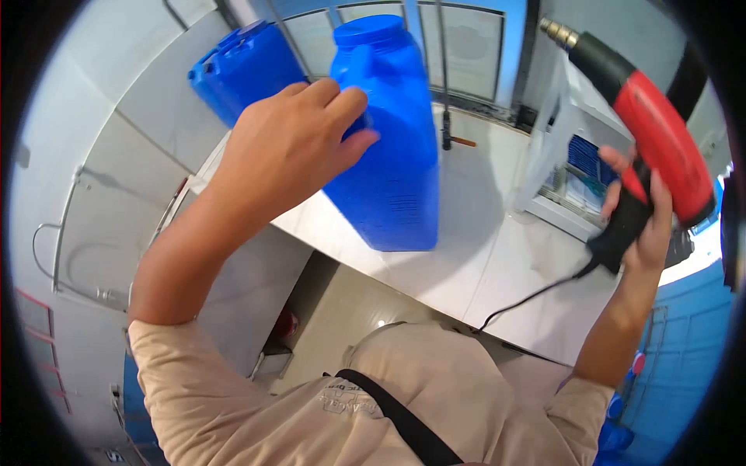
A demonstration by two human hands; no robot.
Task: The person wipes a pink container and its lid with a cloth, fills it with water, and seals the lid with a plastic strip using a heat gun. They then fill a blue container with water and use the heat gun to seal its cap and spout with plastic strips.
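My left hand point(291, 144) is wrapped around the handle of the blue jug point(388, 140), upper centre, tilted on the white counter point(482, 256). My right hand point(641, 221), at right, is clenched on the red heat gun point(649, 128). Handle hidden by my fingers; second blue jug point(245, 70) behind, partly covered.

The counter point(482, 256) lies bare at 6 o'clock of the jug point(392, 140), and bare again toward 3 o'clock as far as the white box point(571, 140). At 10 o'clock a second jug point(245, 66) stands close (little gap between). The heat gun point(660, 132) and its cord point(528, 299) bar the right side.
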